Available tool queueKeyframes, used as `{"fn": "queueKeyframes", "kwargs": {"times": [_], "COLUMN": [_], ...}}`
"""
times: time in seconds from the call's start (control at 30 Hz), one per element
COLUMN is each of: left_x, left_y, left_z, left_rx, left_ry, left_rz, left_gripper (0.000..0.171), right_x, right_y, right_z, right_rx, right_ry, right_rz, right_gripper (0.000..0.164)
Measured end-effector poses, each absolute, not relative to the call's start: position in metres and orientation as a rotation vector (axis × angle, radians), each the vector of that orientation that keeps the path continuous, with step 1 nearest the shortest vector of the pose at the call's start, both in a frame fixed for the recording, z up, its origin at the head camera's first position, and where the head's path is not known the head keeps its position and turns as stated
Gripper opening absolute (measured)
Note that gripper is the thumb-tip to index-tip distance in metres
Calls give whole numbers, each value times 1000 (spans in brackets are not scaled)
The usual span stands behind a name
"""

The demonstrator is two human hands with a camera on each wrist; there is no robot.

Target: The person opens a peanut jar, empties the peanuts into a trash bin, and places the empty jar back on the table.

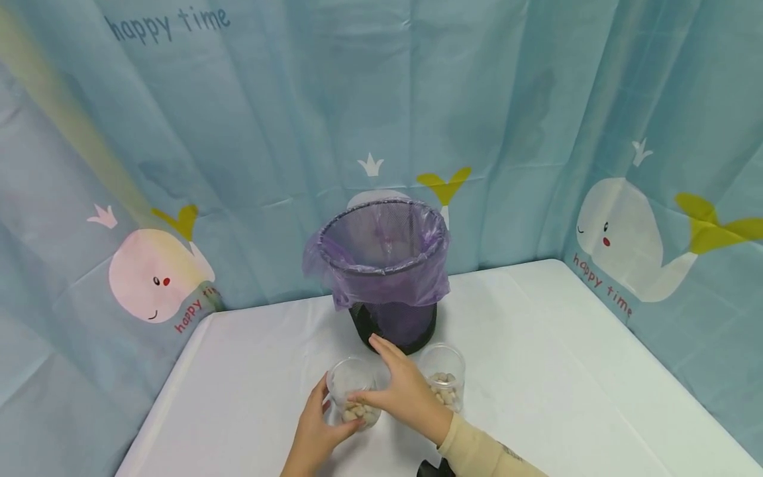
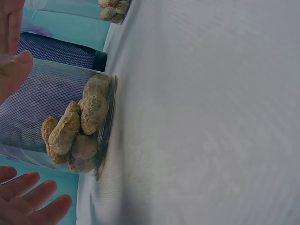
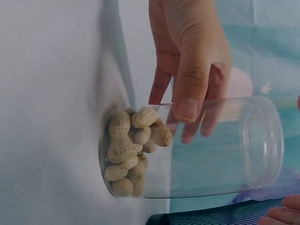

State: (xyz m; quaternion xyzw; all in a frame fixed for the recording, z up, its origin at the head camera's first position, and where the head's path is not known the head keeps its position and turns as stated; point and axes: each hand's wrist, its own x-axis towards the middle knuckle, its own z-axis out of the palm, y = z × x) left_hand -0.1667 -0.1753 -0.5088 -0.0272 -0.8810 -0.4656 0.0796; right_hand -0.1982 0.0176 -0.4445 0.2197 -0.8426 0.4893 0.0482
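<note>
A clear plastic jar [image 1: 352, 376] with several unshelled peanuts [image 3: 124, 150] at its bottom stands upright on the white table. My left hand [image 1: 318, 427] is spread about its left side. Its thumb [image 3: 190, 105] lies in front of the wall, and some fingers show through the plastic behind. In the left wrist view, the left fingers [image 2: 35, 201] look loosely splayed beside the jar. My right hand [image 1: 405, 391] reaches over from the right, fingers extended, its thumb overlapping the jar in the head view. Only fingertips of it show beyond the rim [image 3: 265, 140] in the right wrist view.
A second clear jar [image 1: 442, 358] with peanuts stands right of my right hand. Behind both jars is a black mesh bin [image 1: 361, 318] lined with a purple bag [image 1: 387, 288]. A blue whale-print curtain [image 1: 268, 165] surrounds the table [image 1: 536, 371]. A black object [image 1: 435, 469] lies below my right sleeve.
</note>
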Motion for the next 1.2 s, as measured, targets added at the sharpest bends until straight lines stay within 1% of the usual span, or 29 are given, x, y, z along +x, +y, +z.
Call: {"fn": "queueKeyframes", "kwargs": {"times": [0.27, 0.57, 0.7, 0.9, 1.2], "left_x": [-171, -172, -172, -171, -171], "left_y": [-172, -169, -168, -168, -163], "left_z": [-515, -519, -520, -519, -519], "left_rx": [22, 16, 10, 96, 58], "left_ry": [-2614, -2570, -2563, -2555, -2537], "left_rz": [-1492, -1563, -1639, -1808, -1815], "left_gripper": [102, 98, 99, 102, 99], "right_x": [-203, -206, -206, -204, -206], "right_y": [13, 10, 8, 5, 1], "right_z": [-449, -453, -454, -455, -460], "right_rx": [642, 638, 654, 654, 677], "right_ry": [-2595, -2606, -2602, -2628, -2637], "right_rz": [1459, 1482, 1484, 1534, 1570], "right_gripper": [95, 96, 97, 98, 97]}}
